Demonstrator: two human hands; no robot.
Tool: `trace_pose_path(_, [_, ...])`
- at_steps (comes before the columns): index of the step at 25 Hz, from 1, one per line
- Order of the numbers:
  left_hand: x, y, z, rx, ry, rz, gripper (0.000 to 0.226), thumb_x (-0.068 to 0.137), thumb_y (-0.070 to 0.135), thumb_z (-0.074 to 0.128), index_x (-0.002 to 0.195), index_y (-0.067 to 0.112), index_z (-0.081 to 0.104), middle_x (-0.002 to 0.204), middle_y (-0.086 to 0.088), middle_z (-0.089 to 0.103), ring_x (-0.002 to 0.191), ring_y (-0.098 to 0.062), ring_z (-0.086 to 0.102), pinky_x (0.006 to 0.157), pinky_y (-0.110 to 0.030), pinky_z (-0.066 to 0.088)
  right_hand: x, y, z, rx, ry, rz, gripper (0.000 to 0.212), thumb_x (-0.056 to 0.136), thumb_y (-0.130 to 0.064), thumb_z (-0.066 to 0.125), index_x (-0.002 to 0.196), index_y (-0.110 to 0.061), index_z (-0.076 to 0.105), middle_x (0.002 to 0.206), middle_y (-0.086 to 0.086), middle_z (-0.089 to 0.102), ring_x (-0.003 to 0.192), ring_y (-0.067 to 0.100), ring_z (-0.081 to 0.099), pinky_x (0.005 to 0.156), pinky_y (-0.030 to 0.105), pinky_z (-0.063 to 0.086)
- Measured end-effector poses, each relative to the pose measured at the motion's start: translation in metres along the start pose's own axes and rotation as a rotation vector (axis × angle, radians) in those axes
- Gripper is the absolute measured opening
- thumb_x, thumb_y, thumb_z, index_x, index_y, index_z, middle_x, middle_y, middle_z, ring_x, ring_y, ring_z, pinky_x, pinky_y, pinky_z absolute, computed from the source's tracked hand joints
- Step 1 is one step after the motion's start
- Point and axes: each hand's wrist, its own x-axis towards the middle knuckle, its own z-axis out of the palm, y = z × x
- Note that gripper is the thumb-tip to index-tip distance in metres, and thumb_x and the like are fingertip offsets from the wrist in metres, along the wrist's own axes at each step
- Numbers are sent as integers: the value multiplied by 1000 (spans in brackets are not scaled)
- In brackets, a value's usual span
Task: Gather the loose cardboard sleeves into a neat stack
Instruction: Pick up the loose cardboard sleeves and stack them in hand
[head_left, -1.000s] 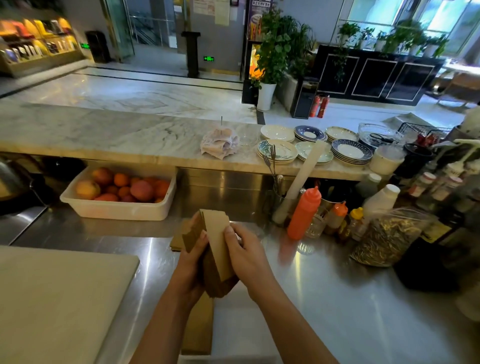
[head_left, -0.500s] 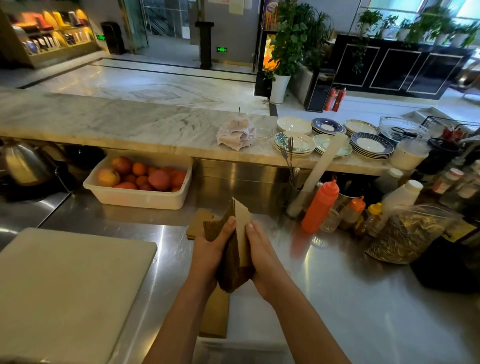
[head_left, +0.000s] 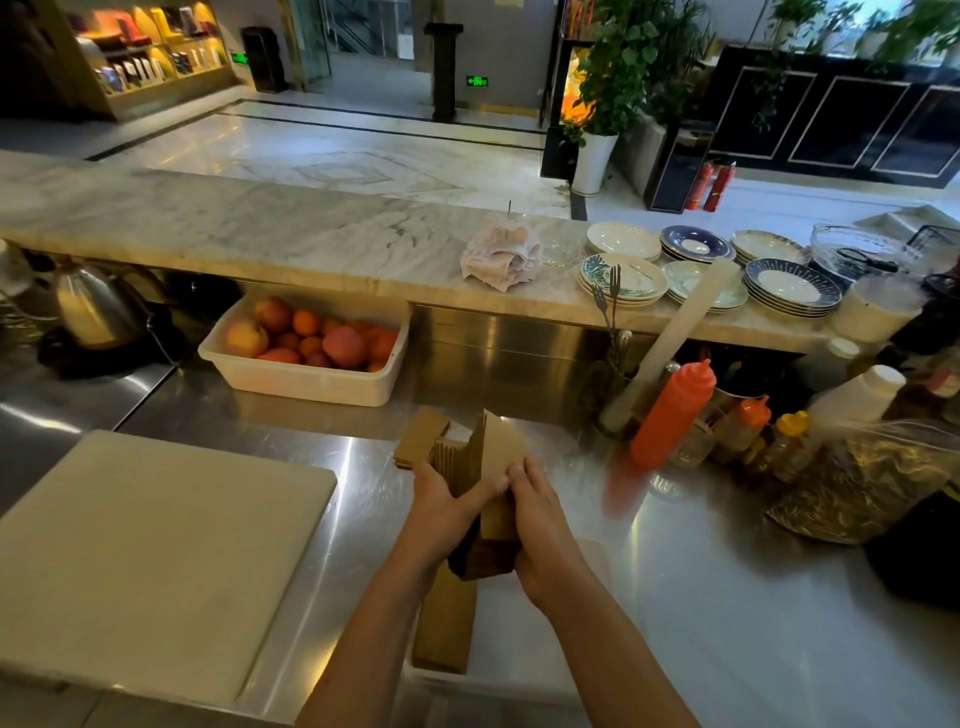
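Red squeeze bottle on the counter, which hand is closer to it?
Right. The right hand grips the cardboard sleeves on the side facing the red squeeze bottle; the left hand grips their opposite side, farther from it.

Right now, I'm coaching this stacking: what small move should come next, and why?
Probably tap the held sleeves on the steel counter to square them: left hand and right hand clasp the bundle, but its top edges are uneven.

Matt, ribbed brown corrugated cardboard sleeves (head_left: 498, 447) above a glossy, light-streaked stainless-steel bench (head_left: 701, 597), smooth matt cream plastic cutting board (head_left: 145, 545) at its left edge, smooth white plastic tub (head_left: 306, 384) at the rear edge, glossy red plastic squeeze bottle (head_left: 672, 415), polished veined marble counter (head_left: 234, 234), glazed ceramic plates (head_left: 792, 283), crumpled paper slips (head_left: 501, 257).
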Motion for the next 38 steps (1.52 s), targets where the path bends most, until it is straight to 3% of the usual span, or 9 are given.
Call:
trace_pose_path(4, [13,-3,-10,-215,-94,-115,50,87,27,68,129,19,44,112,-3,65,100,-21,66,76,-30,55,16,7,-7,-61,-137,29,38,98,-45,45,136,-40,44,126,0,59,111,23,60,93,46,53])
trace_pose_path(8, [34,-10,-14,-283,11,-158,41,89,27,66,126,14,54,112,-7,70,98,-22,69,69,-26,57,44,6,11,-180,-82,43,43,99,-44,42,141,-33,40,128,2,57,109,24,61,94,47,53])
trace_pose_path(11, [66,-15,-28,-222,-38,-202,38,94,33,56,129,19,53,113,-4,68,100,-20,66,74,-29,55,66,4,34,-158,-31,129,32,101,-39,40,126,-22,49,115,5,60,103,23,61,92,41,53])
trace_pose_path(15, [132,-16,-51,-76,-32,-291,43,97,41,46,133,18,46,117,-9,59,91,-18,60,65,-28,49,118,-3,75,-170,65,255,30,102,-40,36,125,-23,43,114,6,54,105,25,55,96,43,49])
trace_pose_path(19, [206,-24,-79,47,-142,-328,48,96,49,43,135,21,44,123,-12,56,99,-21,59,78,-34,50,171,-6,113,-156,138,280,24,102,-40,37,120,-25,41,109,5,52,105,25,55,98,43,48])
trace_pose_path(22, [241,-33,-87,109,-174,-319,48,95,53,42,132,23,46,123,-8,58,96,-17,59,72,-30,48,200,-3,128,-178,187,291,24,101,-42,38,117,-26,42,112,5,54,105,24,56,97,41,49])
trace_pose_path(25, [268,-46,-86,180,-193,-289,46,92,58,44,123,25,49,114,-1,58,94,-12,58,75,-30,47,222,2,134,-168,199,286,24,101,-41,38,114,-24,48,110,5,59,97,21,59,82,34,52])
trace_pose_path(30, [296,-79,-79,400,-166,-259,84,68,76,31,128,19,50,130,-10,54,120,-32,53,100,-53,44,239,11,130,-159,229,317,24,102,-33,37,110,-18,54,99,4,61,81,13,59,62,25,47])
trace_pose_path(38, [295,-81,-86,62,-232,-339,37,89,46,54,121,29,50,120,-4,60,104,-20,61,92,-43,52,248,23,130,-156,231,340,32,101,-35,40,126,-17,51,108,5,62,83,13,59,57,22,47])
